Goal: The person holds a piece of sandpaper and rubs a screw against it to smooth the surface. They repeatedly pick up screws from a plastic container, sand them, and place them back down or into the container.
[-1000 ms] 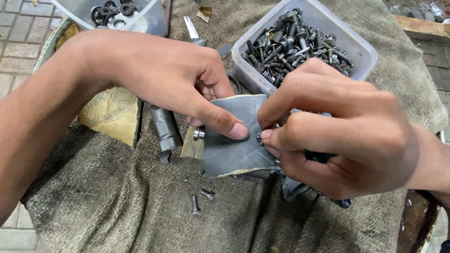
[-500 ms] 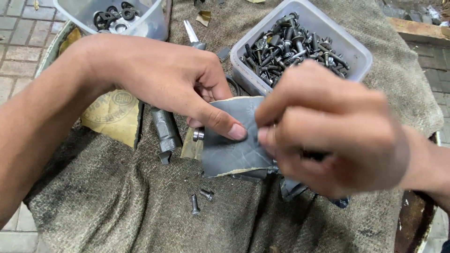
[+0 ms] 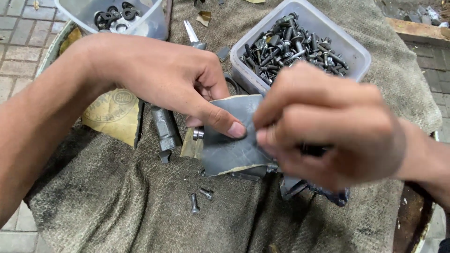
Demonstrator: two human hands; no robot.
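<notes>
My left hand (image 3: 164,79) presses its thumb down on a grey sheet of sandpaper (image 3: 229,150) lying on the brown cloth (image 3: 117,211). My right hand (image 3: 328,126) is blurred, fingers pinched together over the sheet's right edge around something small and dark that I cannot make out. A short metal cylinder (image 3: 198,134) pokes out beside the sheet under my left fingers. Two loose bolts (image 3: 200,199) lie on the cloth just in front of the sheet.
A clear plastic tub of dark bolts (image 3: 300,47) stands behind my hands. Another tub with black washers (image 3: 115,16) sits at the back left. A metal chisel-like bar (image 3: 164,129), a yellowish sandpaper piece (image 3: 112,115) and a tool tip (image 3: 191,33) lie nearby.
My right hand has shifted slightly up and left over the sandpaper and is now motion-blurred. My left hand stays put, thumb pressing the sheet.
</notes>
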